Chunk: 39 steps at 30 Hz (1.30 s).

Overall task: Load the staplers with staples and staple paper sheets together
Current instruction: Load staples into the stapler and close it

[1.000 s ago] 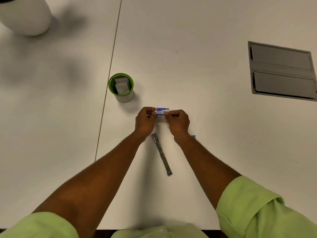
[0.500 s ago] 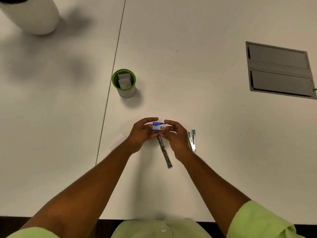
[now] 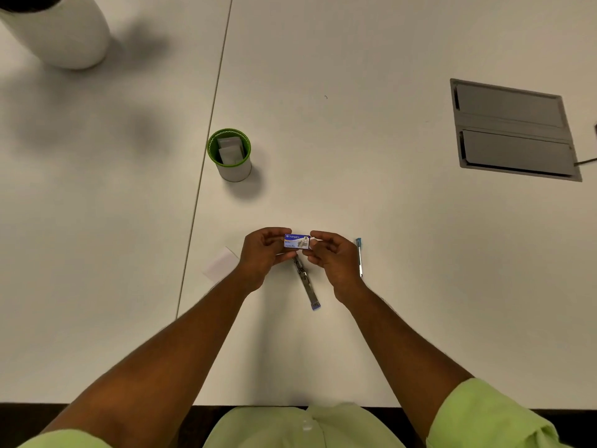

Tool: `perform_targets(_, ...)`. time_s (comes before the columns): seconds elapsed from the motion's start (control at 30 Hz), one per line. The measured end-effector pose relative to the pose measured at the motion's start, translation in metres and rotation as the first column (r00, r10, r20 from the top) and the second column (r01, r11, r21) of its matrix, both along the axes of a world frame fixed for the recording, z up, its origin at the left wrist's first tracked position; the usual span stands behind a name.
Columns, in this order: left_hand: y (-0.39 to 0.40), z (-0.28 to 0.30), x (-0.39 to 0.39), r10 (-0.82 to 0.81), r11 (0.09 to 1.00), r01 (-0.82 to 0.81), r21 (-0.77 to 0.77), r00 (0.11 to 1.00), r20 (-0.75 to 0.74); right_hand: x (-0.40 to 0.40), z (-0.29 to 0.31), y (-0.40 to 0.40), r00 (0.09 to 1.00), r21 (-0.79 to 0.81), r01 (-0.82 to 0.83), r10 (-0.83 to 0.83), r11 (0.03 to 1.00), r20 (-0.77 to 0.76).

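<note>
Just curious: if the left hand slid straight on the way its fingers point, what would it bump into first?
Probably the right hand: the left hand points rightward across the staple box both hold. Depth is unclear.

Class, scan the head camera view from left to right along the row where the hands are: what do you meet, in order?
Paper slip → left hand → staple box → right hand → stapler with the blue tip.

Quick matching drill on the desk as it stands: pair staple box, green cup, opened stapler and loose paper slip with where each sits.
1 staple box
2 green cup
3 opened stapler
4 paper slip

A beside the table seam, papers inside
B flat on the table below the hands
C held between both hands
D by the left wrist

Pairs: 1-C, 2-A, 3-B, 4-D
</note>
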<state>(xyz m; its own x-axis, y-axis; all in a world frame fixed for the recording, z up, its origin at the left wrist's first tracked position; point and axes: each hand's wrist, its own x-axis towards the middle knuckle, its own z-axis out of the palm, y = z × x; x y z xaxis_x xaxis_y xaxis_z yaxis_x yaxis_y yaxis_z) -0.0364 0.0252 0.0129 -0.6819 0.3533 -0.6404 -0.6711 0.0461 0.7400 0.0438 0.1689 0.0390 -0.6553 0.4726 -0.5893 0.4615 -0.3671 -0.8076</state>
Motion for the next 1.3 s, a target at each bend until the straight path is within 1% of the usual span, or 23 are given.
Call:
perform_targets(0.13,-0.001,0.001,0.003,0.023,0.999,-0.023,-0.024,1.0,-0.014,0.003,-0.004,-0.001,1.0,0.015,0.001,-0.001,1.0,0.02)
perform_targets(0.33,-0.006,-0.001,0.008,0.064,0.998,-0.064,-0.021,0.997,0.03,0.008,-0.006,-0.006,1.0,0.03,0.006,-0.007,1.0,0.016)
perform_targets(0.4,-0.007,-0.001,0.007,0.083,0.996,-0.083,-0.015,0.994,0.066,0.009,-0.006,-0.006,1.0,0.034,0.001,-0.001,0.999,0.023)
perform_targets(0.5,-0.008,0.0,0.005,0.129,0.991,-0.134,0.022,0.978,0.163,0.009,-0.005,-0.007,1.0,0.019,-0.023,0.022,1.0,0.022)
perform_targets(0.53,-0.008,0.0,0.005,0.119,0.991,-0.129,0.041,0.976,0.184,0.009,-0.004,-0.007,0.999,0.008,-0.038,0.037,0.999,0.017)
perform_targets(0.57,-0.008,0.001,0.005,0.097,0.992,-0.11,0.061,0.978,0.184,0.009,-0.004,-0.007,0.998,0.0,-0.055,0.055,0.998,0.013)
perform_targets(0.67,-0.009,0.003,0.007,0.016,0.997,-0.025,0.077,0.994,0.112,0.008,-0.003,-0.008,0.997,0.007,-0.082,0.082,0.997,0.007)
perform_targets(0.73,-0.01,0.003,0.008,0.011,0.998,-0.016,0.06,0.997,0.077,0.008,-0.004,-0.009,0.997,0.038,-0.076,0.076,0.996,0.016)
perform_targets(0.87,-0.011,0.004,0.009,0.023,0.998,-0.026,0.054,0.998,0.057,0.007,-0.009,-0.01,0.997,0.108,-0.057,0.05,0.993,0.061)
perform_targets(0.93,-0.012,0.003,0.01,0.01,0.999,-0.014,0.051,0.998,0.063,0.007,-0.009,-0.013,0.995,0.19,-0.08,0.065,0.978,0.082)
perform_targets(0.97,-0.012,0.003,0.011,0.004,0.999,-0.008,0.053,0.998,0.067,0.008,-0.009,-0.015,0.992,0.293,-0.113,0.089,0.95,0.094)
perform_targets(1.0,-0.013,0.003,0.011,-0.001,0.999,-0.003,0.051,0.998,0.068,0.008,-0.007,-0.018,0.986,0.426,-0.159,0.126,0.89,0.105)
perform_targets(1.07,-0.014,0.002,0.01,-0.009,0.999,0.007,0.04,0.998,0.059,0.011,-0.004,-0.022,0.966,0.663,-0.254,0.219,0.704,0.138)
perform_targets(1.13,-0.015,0.001,0.009,-0.014,0.999,0.013,0.032,0.999,0.052,0.013,-0.002,-0.024,0.936,0.78,-0.338,0.271,0.527,0.222)
perform_targets(1.17,-0.015,0.001,0.009,-0.018,0.999,0.016,0.031,0.999,0.049,0.013,-0.001,-0.024,0.924,0.798,-0.37,0.274,0.475,0.265)
perform_targets(1.2,-0.015,0.001,0.009,-0.023,0.999,0.022,0.029,0.999,0.043,0.013,-0.001,-0.024,0.918,0.8,-0.389,0.267,0.456,0.294)
perform_targets(1.3,-0.013,0.002,0.009,-0.052,0.999,0.052,0.009,0.999,0.012,0.011,-0.002,-0.023,0.913,0.783,-0.406,0.246,0.471,0.326)
